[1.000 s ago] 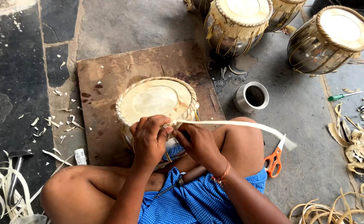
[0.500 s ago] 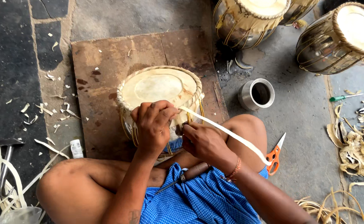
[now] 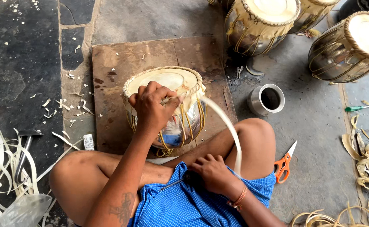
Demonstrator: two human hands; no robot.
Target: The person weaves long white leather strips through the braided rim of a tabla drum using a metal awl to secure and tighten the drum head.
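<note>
1. Counting the drums: one small drum point(image 3: 167, 107) sits between the person's crossed legs on a wooden board point(image 3: 117, 84), and three more laced drums stand at the top of the view, the nearest point(image 3: 268, 23) beside another at the right edge point(image 3: 352, 46)
2. One steel cup point(image 3: 267, 99), one pair of orange-handled scissors point(image 3: 284, 164), one green-handled screwdriver point(image 3: 361, 108) and one hammer point(image 3: 24, 147) lie on the floor, among loose pale strips at the left point(image 3: 3, 168)
3. The small drum has a shiny metal body, a pale skin head with a braided rim, and yellowish lacing running down its sides
4. The left hand point(image 3: 151, 107) is closed over the drum's near rim, fingers curled, pinching one end of a pale strap point(image 3: 228, 130)
5. The right hand point(image 3: 212, 172) rests low on the blue checked cloth point(image 3: 172, 201), curled around the strap's lower end
6. Half a second ago the right hand was up beside the drum with the strap stretched out to the right; now it has dropped to the lap and the strap arcs downward
</note>
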